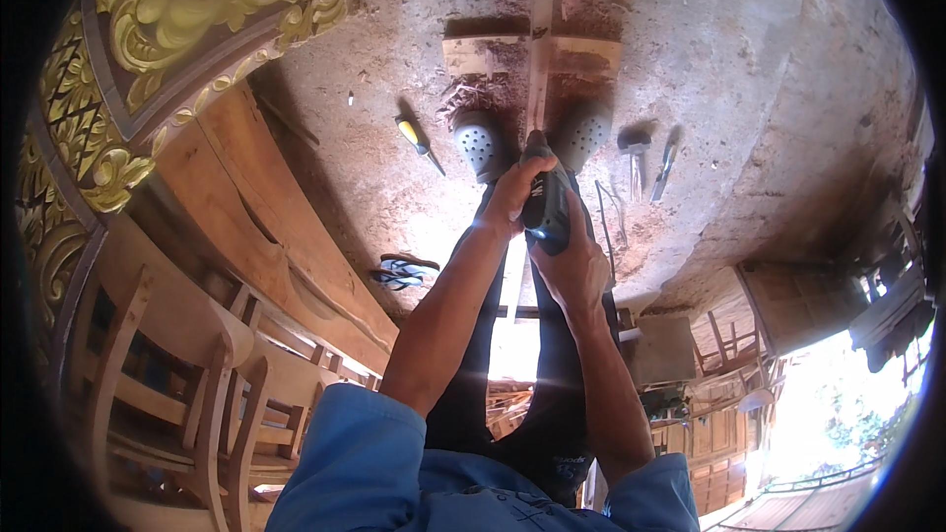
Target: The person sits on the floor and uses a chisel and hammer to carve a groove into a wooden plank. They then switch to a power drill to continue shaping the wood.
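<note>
In the head view, clasping a dark power tool [548, 199] with both hands. Gripped near its front by the left hand [512, 194], with the thumb laid across toward 1 o'clock; wrapped around at the rear by the right hand [574, 271], just to 5 o'clock of the left. Free of neither hand, and held low between the legs, near the middle of the view.

Pointing along almost the same line as the strip [540, 89]: nose to 12 o'clock, rear to between 5 and 6. Stretching away from the tool to 12 o'clock, long and narrow, and apparently running back between the legs toward 7. Nearest to that far stretch with the left hand; set farther back with the right. Cannot tell whether touching at the tool's nose, because of the overlap from above.

Crossed farther out at 12 o'clock by a short board [483, 56], from 9 to 3. Flanked by clogs [479, 146] at 10 and 1 o'clock. Lying on the floor [729, 69], well apart from both hands: a yellow-handled tool [410, 132] at 10, a hammer [634, 153] at 2, flip-flops [406, 272] at 8.
</note>
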Demonstrator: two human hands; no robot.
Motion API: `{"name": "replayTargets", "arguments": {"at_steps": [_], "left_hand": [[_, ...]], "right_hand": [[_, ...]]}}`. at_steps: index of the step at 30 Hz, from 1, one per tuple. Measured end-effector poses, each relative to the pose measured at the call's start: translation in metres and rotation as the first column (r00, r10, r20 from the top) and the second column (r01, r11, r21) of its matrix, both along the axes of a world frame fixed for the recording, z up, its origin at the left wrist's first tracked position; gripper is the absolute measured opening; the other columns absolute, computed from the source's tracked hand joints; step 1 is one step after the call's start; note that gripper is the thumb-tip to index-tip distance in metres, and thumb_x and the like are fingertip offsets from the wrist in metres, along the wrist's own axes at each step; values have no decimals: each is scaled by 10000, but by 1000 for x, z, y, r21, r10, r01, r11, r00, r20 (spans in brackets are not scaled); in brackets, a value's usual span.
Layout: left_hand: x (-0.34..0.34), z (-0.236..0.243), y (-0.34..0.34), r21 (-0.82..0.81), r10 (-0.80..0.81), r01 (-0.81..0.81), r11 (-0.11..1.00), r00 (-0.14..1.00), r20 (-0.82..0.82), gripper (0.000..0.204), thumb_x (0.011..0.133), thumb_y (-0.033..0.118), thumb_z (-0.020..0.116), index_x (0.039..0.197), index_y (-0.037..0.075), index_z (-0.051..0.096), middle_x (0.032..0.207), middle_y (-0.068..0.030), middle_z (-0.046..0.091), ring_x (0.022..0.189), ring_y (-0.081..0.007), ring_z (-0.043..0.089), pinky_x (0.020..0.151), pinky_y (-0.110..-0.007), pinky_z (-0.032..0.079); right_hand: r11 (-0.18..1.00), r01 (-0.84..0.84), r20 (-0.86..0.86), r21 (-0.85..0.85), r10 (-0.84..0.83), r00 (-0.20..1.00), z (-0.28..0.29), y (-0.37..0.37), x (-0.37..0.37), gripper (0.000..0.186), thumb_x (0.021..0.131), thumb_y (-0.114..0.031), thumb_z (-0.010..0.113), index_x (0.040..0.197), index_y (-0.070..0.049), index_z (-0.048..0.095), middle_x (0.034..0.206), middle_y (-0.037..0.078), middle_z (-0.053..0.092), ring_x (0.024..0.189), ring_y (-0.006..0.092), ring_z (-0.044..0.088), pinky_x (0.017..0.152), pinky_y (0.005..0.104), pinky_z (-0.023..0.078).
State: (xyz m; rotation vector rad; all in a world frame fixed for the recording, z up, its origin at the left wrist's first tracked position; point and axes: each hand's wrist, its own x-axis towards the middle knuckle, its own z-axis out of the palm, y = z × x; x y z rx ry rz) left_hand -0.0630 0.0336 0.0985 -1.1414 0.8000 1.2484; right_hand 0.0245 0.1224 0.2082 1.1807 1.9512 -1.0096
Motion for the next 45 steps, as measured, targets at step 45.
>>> {"name": "replayTargets", "arguments": {"at_steps": [45], "left_hand": [[8, -41, -3, 23, 139, -140, 990, 990, 32, 250, 947, 259, 727, 1112, 89, 646, 895, -61, 719, 713, -182, 720, 670, -328, 618]], "right_hand": [[987, -156, 63, -27, 158, 985, -28, 17, -6, 921, 736, -257, 771, 1570, -245, 380, 820, 181, 755, 729, 416, 742, 658, 518, 591]]}}
